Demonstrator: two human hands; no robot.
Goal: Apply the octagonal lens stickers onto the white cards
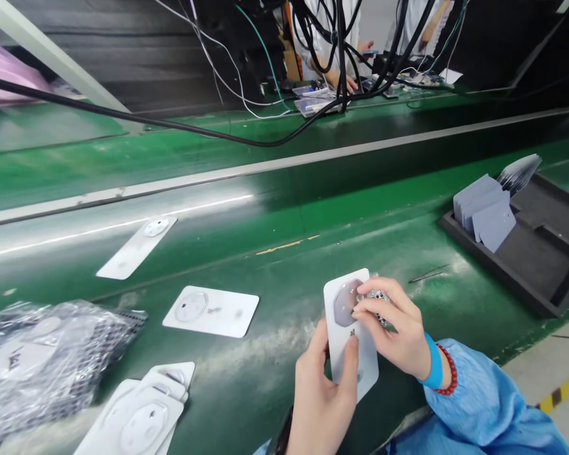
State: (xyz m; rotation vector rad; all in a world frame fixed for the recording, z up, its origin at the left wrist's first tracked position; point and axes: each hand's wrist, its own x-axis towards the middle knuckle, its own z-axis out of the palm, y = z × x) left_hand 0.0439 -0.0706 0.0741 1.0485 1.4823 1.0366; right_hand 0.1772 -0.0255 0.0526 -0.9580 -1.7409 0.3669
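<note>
While the left hand (325,392) is gripping the lower end of a white blister card (337,332), with its thumb lying across the face, the right hand (398,325) is closing its fingertips (366,309) on a small glittering metal part (378,296) at the card's upper right edge, beside the grey hexagonal recess (346,302). Both are being held just above the green conveyor belt (289,208). To my judgement the pinch is looking shallow. The part is sitting half behind the fingers, so whether it is resting in the recess cannot be told, and it could be slipping out onto the belt or going in askew. With only its lower end supported, the card may be flexing under the press. A blue wrist strap (434,363) and a red bead bracelet (448,370) are riding on the right wrist. Left of the held card, a similar card (211,311) is lying flat, and another (135,248) is lying farther left and beyond. Lower left of it, a loose stack of cards (142,417) is resting near a crinkled plastic bag (42,354). Right of the held card, a black tray (531,253) is holding grey cards (486,212), near enough that a swinging elbow might be catching it. Far beyond the held card, black cables (171,123) are hanging over the line, and a co-worker's hand (341,79) is working there. Nothing is lying directly under the hands.
</note>
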